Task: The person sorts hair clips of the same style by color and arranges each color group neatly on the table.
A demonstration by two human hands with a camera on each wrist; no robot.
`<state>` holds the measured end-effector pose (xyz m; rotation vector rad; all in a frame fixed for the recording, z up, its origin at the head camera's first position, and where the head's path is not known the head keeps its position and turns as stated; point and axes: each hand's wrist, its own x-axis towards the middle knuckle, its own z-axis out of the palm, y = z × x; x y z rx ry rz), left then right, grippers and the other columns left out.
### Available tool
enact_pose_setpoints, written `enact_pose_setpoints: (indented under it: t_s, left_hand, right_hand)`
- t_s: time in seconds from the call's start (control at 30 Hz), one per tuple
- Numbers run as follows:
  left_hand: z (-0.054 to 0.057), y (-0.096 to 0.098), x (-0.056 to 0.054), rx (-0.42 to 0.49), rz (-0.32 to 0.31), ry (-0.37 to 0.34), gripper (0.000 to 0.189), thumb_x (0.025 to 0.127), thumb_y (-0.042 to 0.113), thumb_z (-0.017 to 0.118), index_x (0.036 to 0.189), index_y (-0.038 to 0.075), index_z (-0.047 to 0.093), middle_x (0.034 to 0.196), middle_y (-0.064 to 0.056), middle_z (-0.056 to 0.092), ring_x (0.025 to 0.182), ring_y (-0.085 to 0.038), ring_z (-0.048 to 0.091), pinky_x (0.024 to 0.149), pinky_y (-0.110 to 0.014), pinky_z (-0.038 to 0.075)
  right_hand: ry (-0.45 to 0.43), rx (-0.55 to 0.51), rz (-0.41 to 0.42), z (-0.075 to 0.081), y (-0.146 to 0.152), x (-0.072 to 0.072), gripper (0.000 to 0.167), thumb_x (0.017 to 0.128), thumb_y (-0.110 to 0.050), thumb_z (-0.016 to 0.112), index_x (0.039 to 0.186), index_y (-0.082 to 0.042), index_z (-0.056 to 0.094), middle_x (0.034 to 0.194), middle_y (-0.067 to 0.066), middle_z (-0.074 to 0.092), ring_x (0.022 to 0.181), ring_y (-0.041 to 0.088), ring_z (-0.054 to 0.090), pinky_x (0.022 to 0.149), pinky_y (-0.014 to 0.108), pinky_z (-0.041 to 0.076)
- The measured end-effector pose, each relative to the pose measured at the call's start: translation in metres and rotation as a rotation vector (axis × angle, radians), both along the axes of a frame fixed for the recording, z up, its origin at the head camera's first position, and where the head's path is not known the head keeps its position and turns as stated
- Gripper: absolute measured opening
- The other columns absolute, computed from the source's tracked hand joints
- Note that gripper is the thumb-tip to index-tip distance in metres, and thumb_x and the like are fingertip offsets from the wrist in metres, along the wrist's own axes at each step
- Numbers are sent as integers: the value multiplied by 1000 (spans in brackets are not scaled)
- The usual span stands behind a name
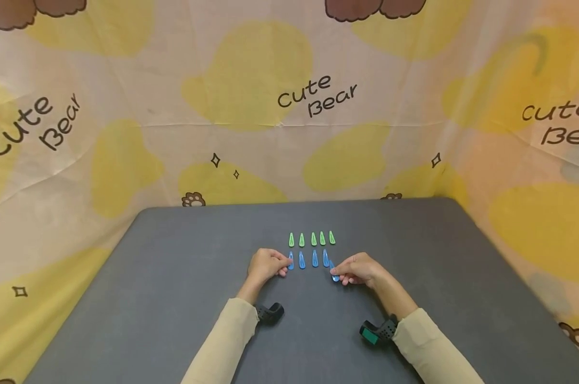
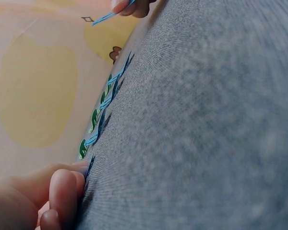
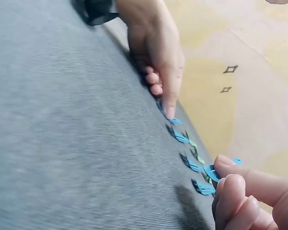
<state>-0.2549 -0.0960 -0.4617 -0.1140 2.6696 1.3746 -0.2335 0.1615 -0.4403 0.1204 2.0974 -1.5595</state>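
Note:
In the head view, a row of blue snap hair clips lies on the grey table, just in front of a row of green hair clips. My left hand pinches the leftmost blue hair clip, which rests on the table; the fingertips cover part of it. Above the table, at the right end of the blue row, my right hand holds another blue hair clip between thumb and fingertip. That clip is tilted in the right wrist view. Three more blue clips lie between the hands.
The grey table reaches back to a patterned yellow and cream cloth, which also hangs at both sides. Dark devices are strapped at the left wrist and right wrist.

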Motion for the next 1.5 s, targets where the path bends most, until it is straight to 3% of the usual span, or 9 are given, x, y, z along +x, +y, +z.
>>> enact_pose_setpoints:
  t_s: [0.13,0.33,1.13,1.5]
  left_hand:
    - [0,1,1,6,2,0,18,80,25,77,75,8,74,52,4,64,44,-2,58,49,-18,41]
    - [0,1,1,18,2,-5,18,79,23,78,74,7,74,52,3,64,44,-2,58,48,-17,42]
    - [0,-1,-2,15,-2,-11,18,79,25,78,74,8,74,52,4,64,45,-2,58,49,-18,40]
    - [-1,-2,-2,28,-11,-9,18,80,24,77,75,8,74,54,3,65,45,-3,59,48,-17,41]
  right_hand:
    - [-22,-20,-23,-2,4,-9,13,83,-12,73,71,-7,70,50,-9,59,46,-1,55,47,11,41]
    - [-29,-24,-45,-1,7,-15,17,84,-12,72,67,-10,69,50,-9,60,47,-1,56,48,11,41]
    - [-82,28,-187,-4,-1,-33,23,83,-13,74,62,-11,65,46,-9,57,40,-3,51,43,10,39]
    - [-80,83,-196,-3,-2,-36,27,83,-18,75,59,-13,64,43,-10,55,36,-3,43,41,13,33]
